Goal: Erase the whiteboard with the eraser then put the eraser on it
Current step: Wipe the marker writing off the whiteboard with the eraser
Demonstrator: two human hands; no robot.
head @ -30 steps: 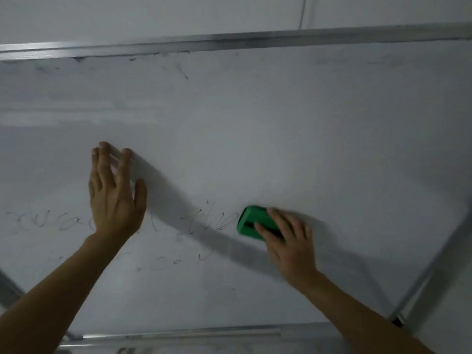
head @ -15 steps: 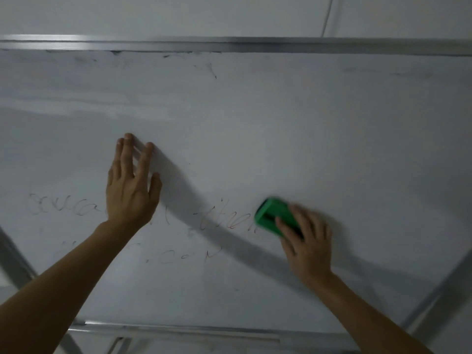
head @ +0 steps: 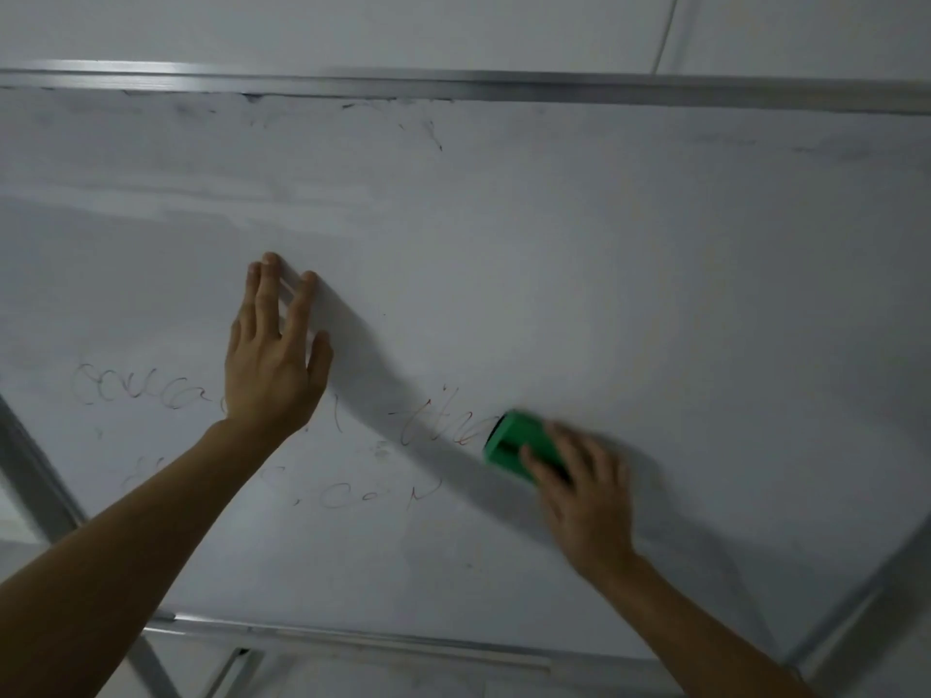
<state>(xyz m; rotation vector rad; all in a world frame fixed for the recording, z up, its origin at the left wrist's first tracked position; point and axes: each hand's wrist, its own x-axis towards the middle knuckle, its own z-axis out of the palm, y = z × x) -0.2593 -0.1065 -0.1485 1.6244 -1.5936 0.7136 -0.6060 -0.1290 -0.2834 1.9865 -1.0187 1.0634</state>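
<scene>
The whiteboard point(head: 604, 269) filled the view, with its metal frame point(head: 453, 88) running well above both hands. The left hand point(head: 272, 375) lay flat on the board, its fingers point(head: 264, 294) straight, spread and holding nothing, probably to steady the board against the wiping pressure. The right hand point(head: 584, 501), blurred, gripped the green eraser point(head: 514, 443), fingers curled over its back so that the pad pressed against the board. Faint handwriting point(head: 438, 428) lay just left of the eraser's free end, and more scrawl point(head: 131, 390) sat beside the left wrist. Judging by that, erasing was unfinished, and laying the eraser on the board was not yet due.
</scene>
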